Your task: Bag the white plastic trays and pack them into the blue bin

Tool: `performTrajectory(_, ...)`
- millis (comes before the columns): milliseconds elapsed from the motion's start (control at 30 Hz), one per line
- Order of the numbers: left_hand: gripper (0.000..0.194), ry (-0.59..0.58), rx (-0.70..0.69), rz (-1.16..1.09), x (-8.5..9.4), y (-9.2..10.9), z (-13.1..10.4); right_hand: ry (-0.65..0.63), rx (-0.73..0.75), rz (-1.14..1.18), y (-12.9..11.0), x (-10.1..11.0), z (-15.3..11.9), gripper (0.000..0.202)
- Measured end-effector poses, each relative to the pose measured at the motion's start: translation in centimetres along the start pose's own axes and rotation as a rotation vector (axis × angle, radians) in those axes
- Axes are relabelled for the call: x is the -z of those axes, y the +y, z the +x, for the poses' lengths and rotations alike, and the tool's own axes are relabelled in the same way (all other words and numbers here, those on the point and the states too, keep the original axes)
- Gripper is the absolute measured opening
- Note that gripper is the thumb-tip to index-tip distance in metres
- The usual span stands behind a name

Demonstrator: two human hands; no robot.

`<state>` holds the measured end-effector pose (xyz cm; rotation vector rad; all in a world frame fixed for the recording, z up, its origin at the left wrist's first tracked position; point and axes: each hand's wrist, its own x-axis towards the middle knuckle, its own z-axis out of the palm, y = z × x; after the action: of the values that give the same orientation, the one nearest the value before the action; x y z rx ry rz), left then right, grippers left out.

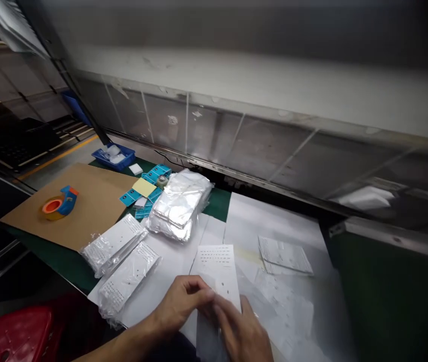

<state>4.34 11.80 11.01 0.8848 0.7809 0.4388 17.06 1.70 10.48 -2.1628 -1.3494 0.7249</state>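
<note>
A white card with rows of small dark slots near its top and a few small dark spots lower down stands between my hands. A clear plastic bag covers its lower part. My left hand pinches thumb and finger at the bag's edge, close against the card. Curled around the card's right side, my right hand meets the left fingertips. The fingers hide how far the card sits inside the bag. More clear bag film lies just right of the card.
Bagged white cards lie at left. Behind them is a stack of clear bags, beside teal strips and a yellow note. A tape dispenser rests on cardboard. More cards lie right; a red stool stands below.
</note>
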Motion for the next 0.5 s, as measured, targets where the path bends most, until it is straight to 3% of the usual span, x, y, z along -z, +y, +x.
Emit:
performTrajectory(133,0.019,-0.080,0.178,-0.326,0.1,-0.9,-0.5,-0.053,-0.082,0.046,1.6,1.5,-0.2,0.032)
performTrajectory(267,0.019,-0.126,0.291,-0.509,0.8,-0.9,-0.9,-0.048,-0.057,-0.178,2.3,1.0,-0.3,0.035)
performTrajectory(367,0.023,-0.158,0.226,-0.215,1.3,-1.3,-0.4,-0.003,-0.028,-0.339,2.0,1.0,0.7,0.040)
performTrajectory(500,0.021,0.081,-0.091,0.480,2.4,-2.0,1.3,0.076,-0.173,-0.089,3.1,4.6,1.4,0.042)
